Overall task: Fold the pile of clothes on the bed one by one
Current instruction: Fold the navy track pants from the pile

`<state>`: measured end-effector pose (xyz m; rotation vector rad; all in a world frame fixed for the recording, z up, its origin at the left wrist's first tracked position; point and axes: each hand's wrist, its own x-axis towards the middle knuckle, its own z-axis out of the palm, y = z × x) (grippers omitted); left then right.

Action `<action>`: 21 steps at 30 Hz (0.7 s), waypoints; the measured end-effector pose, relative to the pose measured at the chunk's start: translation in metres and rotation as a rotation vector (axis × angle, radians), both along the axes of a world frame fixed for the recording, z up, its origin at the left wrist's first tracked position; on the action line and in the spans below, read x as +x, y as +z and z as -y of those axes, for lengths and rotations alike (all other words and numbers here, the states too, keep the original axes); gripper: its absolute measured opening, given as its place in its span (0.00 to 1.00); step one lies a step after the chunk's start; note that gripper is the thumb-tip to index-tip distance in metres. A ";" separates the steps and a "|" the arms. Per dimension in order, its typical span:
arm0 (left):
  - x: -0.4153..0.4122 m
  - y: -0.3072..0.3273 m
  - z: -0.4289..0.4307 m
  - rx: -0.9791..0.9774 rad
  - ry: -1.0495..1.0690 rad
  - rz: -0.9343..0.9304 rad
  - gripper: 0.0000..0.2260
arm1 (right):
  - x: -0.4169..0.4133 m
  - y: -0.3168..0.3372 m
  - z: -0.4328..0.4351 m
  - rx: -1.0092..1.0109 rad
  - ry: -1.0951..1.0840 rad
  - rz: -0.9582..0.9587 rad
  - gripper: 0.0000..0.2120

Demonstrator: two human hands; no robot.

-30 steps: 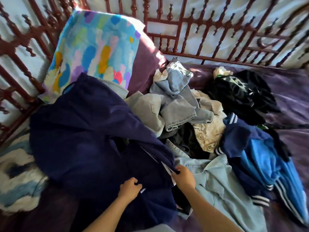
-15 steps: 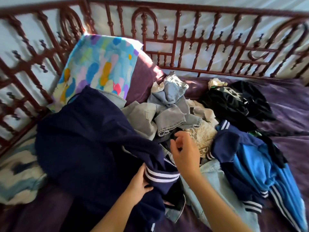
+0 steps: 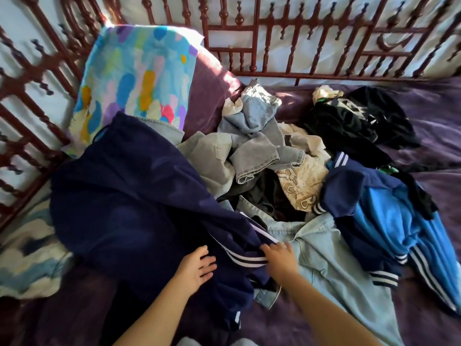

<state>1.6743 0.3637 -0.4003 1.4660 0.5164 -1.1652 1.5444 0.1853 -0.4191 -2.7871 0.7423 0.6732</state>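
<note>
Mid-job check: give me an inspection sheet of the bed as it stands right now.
Surface: purple sheet, mostly covered by clothes.
Job's things: navy striped garment spread at left; light denim shirt, grey jeans, cream printed top, blue track jacket and black garment heaped, unfolded.
Clutter: colourful pillow; blue-and-white cushion at far left.
Hands: left hand rests flat on the navy striped garment; right hand at its striped edge, grip unclear.
Cables: nothing seen.
Surroundings: red-brown bed rails along the back and left.
</note>
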 end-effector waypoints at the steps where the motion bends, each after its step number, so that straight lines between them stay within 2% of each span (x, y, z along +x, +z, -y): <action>1: 0.005 0.002 0.006 -0.001 0.000 -0.001 0.19 | 0.000 0.012 0.008 -0.044 0.009 0.046 0.21; 2: 0.009 0.004 0.013 -0.011 0.005 -0.001 0.19 | 0.001 0.030 0.018 -0.132 0.012 0.151 0.18; 4: 0.018 0.009 0.030 -0.063 0.025 0.000 0.21 | 0.001 0.072 0.044 -0.384 -0.013 0.524 0.14; 6: 0.025 0.014 0.048 -0.139 0.053 0.007 0.23 | -0.006 0.114 0.068 -0.674 -0.001 0.842 0.14; 8: 0.028 0.018 0.062 -0.175 0.042 0.015 0.23 | -0.021 0.136 0.080 -0.838 -0.056 0.931 0.14; 10: 0.027 0.018 0.070 -0.154 0.001 0.022 0.24 | -0.036 0.127 0.080 -0.900 -0.103 0.886 0.14; 11: 0.024 0.016 0.071 -0.131 -0.025 0.026 0.23 | -0.045 0.114 0.077 -0.860 -0.139 0.788 0.13; 12: 0.021 0.014 0.070 -0.101 -0.056 0.034 0.21 | -0.053 0.098 0.072 -0.770 -0.172 0.612 0.13; 14: 0.015 0.007 0.064 -0.035 -0.126 0.047 0.17 | -0.070 0.061 0.064 -0.422 -0.359 0.132 0.19; 15: 0.013 0.003 0.061 -0.001 -0.151 0.049 0.15 | -0.081 0.044 0.058 -0.186 -0.413 -0.008 0.21; 16: 0.011 0.000 0.057 0.030 -0.170 0.053 0.15 | -0.089 0.030 0.051 0.063 -0.450 -0.087 0.21; 17: 0.011 -0.003 0.054 0.059 -0.187 0.063 0.15 | -0.093 0.017 0.044 0.223 -0.454 -0.135 0.19; 19: 0.011 -0.006 0.053 0.114 -0.226 0.100 0.16 | -0.094 -0.004 0.029 0.340 -0.389 -0.214 0.16; 21: 0.013 -0.010 0.057 0.148 -0.271 0.181 0.13 | -0.087 -0.015 0.025 0.361 -0.429 -0.212 0.14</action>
